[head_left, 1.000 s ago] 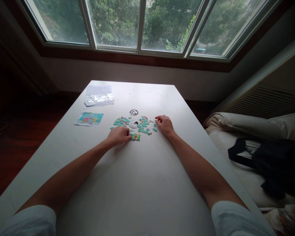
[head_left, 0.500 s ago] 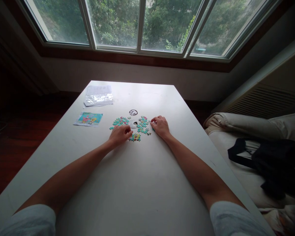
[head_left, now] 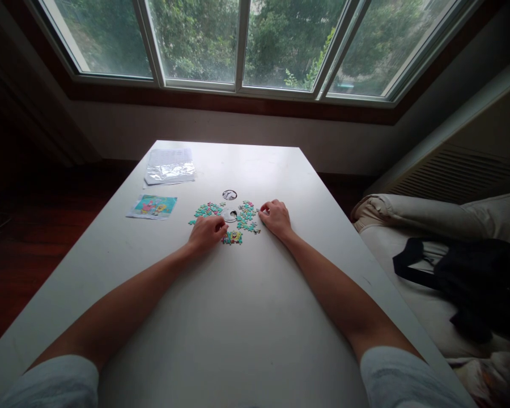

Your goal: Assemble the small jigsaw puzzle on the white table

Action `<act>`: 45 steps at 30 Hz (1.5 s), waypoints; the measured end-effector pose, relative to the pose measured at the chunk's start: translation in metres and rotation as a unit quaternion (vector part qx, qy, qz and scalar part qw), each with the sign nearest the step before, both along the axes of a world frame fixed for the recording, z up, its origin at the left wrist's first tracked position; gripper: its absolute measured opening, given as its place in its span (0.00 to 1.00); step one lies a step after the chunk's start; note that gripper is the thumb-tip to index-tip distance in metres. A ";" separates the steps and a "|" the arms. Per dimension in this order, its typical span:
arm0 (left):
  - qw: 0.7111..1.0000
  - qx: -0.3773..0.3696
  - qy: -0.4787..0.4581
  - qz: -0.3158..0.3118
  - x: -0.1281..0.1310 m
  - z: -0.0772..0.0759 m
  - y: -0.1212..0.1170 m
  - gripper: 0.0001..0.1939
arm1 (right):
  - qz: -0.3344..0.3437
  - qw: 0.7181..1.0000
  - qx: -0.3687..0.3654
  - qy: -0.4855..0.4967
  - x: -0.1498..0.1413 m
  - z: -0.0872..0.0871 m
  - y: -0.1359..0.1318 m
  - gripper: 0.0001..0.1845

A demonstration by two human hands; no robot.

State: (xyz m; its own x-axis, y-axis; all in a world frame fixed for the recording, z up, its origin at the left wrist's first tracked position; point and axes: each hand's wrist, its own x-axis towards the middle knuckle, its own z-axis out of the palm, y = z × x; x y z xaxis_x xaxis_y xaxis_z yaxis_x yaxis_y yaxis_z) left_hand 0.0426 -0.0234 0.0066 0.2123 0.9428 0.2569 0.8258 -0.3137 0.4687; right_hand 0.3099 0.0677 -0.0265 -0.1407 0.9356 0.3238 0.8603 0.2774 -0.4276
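My left hand (head_left: 207, 231) is closed, thumb and fingers pinched together beside a small joined section of jigsaw puzzle (head_left: 232, 237) with a yellow cartoon figure. Whatever the fingertips hold is too small to make out. Behind that hand lies a heap of loose turquoise puzzle pieces (head_left: 208, 209). My right hand (head_left: 276, 217) rests on the table at the right edge of another spread of puzzle pieces (head_left: 247, 216). Its fingers are curled in, and I cannot see what is under the tips. Between the two heaps sits a round whitish disc (head_left: 230, 214) with a dark centre.
All of this lies on a white table (head_left: 238, 317). A colourful cartoon picture sheet (head_left: 153, 207) is at the left, with a clear plastic bag and papers (head_left: 170, 166) behind it. A round dark-and-white item (head_left: 229, 195) lies farther back. A dark bag (head_left: 471, 277) rests on the sofa at right.
Both hands stay almost where they were, fingers still curled. The whole view shifts very slightly; the puzzle pieces show no clear movement.
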 end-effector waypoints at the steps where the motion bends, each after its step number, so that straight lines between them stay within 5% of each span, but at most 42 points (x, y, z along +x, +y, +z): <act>1: 1.000 0.003 0.003 -0.001 -0.001 0.000 0.001 0.14 | 0.007 1.000 -0.002 -0.001 0.001 0.001 0.000 0.05; 5: 1.000 0.013 0.020 -0.001 -0.006 -0.002 0.004 0.14 | 0.048 0.999 -0.008 0.011 0.004 0.007 -0.003 0.05; 11: 0.999 0.029 0.029 0.002 -0.012 -0.002 0.008 0.13 | 0.230 0.973 -0.028 0.005 0.013 0.023 -0.008 0.06; 16: 0.999 0.021 0.035 -0.015 -0.014 -0.002 0.009 0.13 | 0.293 0.955 -0.037 -0.031 0.017 0.027 -0.008 0.11; 23: 0.993 0.028 0.060 -0.099 -0.012 -0.004 0.006 0.11 | 0.299 0.950 -0.022 -0.087 0.009 0.030 -0.013 0.10; 28: 0.994 0.039 0.058 -0.083 -0.016 -0.008 0.010 0.12 | 0.283 0.956 -0.035 -0.068 0.008 0.031 -0.014 0.06; 34: 0.994 0.053 0.061 -0.075 -0.017 -0.007 0.010 0.12 | 0.283 0.954 -0.079 0.052 0.004 0.026 -0.015 0.02; 45: 0.952 0.093 0.157 -0.246 0.005 0.005 -0.013 0.13 | 0.224 0.922 -0.167 0.269 -0.009 0.012 -0.014 0.17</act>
